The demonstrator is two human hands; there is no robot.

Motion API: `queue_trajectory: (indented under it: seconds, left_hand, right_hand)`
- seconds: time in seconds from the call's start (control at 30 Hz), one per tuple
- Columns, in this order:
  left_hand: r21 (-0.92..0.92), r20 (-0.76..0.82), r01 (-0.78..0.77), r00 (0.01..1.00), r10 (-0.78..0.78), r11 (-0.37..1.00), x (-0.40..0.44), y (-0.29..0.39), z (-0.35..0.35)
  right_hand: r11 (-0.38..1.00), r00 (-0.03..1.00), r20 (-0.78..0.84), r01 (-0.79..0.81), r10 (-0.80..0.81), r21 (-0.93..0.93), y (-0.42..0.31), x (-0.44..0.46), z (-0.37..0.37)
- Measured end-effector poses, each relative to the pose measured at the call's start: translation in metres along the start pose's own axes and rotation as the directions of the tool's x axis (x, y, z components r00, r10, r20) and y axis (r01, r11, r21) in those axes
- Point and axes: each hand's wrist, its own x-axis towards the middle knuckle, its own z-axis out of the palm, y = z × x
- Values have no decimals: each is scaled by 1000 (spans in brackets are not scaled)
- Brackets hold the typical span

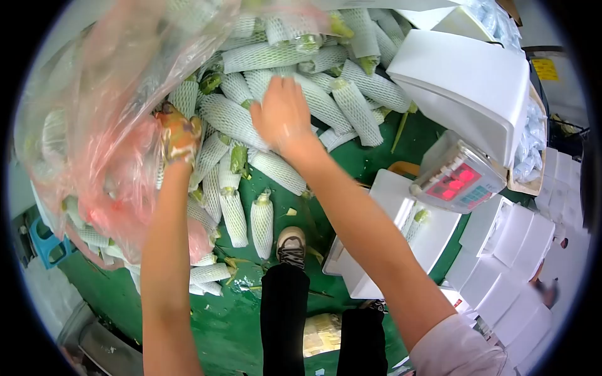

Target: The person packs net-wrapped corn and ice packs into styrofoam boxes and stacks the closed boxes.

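Observation:
My left hand [180,135], in a patterned orange and green glove, is closed at the edge of a clear and pinkish plastic bag [94,131]. What it grips, if anything, is hidden. My bare right hand [282,116] is over the heap, blurred by motion with its fingers bent down; whether they hold anything does not show. Long pale-green vegetables in white foam net sleeves [232,119] lie piled around both hands, some with leafy green ends. One wrapped vegetable [262,224] lies apart on the green floor, near my shoe.
A digital scale [461,178] with red digits stands at the right, beside an open white foam box [433,235] with a wrapped vegetable inside. Another white foam box [464,75] is tilted above it. Stacked white boxes [508,250] line the right; a blue stool [50,244] stands left.

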Motion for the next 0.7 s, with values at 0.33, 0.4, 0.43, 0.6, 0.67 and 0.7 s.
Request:
queue_trajectory:
  seconds: [0.33,0.4,0.43,0.6,0.67,0.7]
  left_hand:
    - [-324,246,76,969,6,943,21,-59,77]
    - [-568,355,210,935,6,796,7,-54,52]
    - [-659,410,295,912,2,692,-4,-51,42]
    - [-711,703,703,711,-6,27,-58,-23,-7]
    - [-591,782,744,624,4,-312,-62,-12,7]
    - [-553,741,691,663,105,-465,-64,-17,39]
  right_hand:
    - [963,865,421,-242,271,-122,36,58,12]
    - [971,934,328,-194,139,143,61,0,-19]
    - [929,934,343,-216,106,301,62,-25,-38]
    - [846,953,300,-196,45,497,42,-27,-30]
    - [863,933,359,-154,-34,481,26,13,-6]
    - [895,918,380,-74,-111,441,23,30,13]
